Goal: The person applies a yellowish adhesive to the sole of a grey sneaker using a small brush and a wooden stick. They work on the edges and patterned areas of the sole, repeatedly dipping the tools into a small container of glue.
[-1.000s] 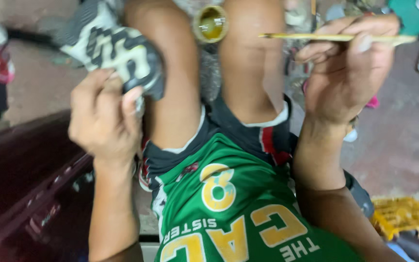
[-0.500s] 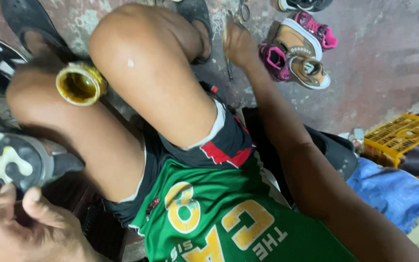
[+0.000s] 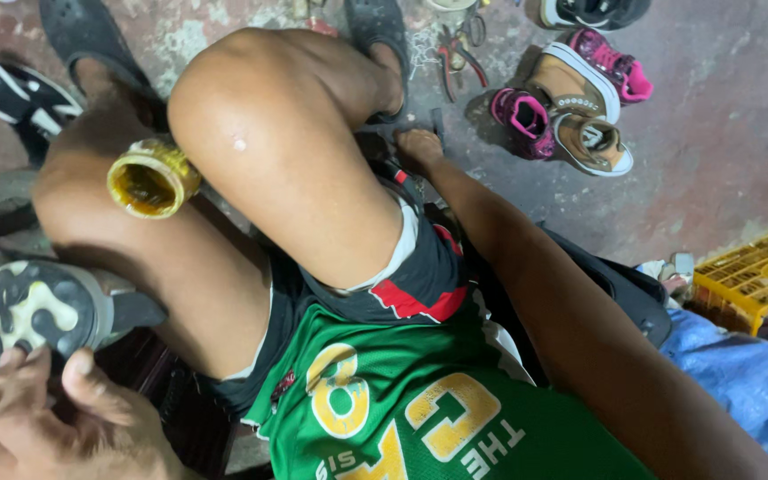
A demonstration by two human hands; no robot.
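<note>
My left hand point(image 3: 55, 418) grips the shoe with the black and white sole point(image 3: 33, 307), sole up, beside my left knee. My right hand point(image 3: 420, 147) reaches to the floor near some tools point(image 3: 455, 53); I cannot tell what it holds. The open glue tin point(image 3: 148, 178) waits between my knees, so gluing seems unfinished.

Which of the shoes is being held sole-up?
The grey-and-black sneaker at the left hand; its tread faces up, while the pink and tan shoes lie untouched.
</note>
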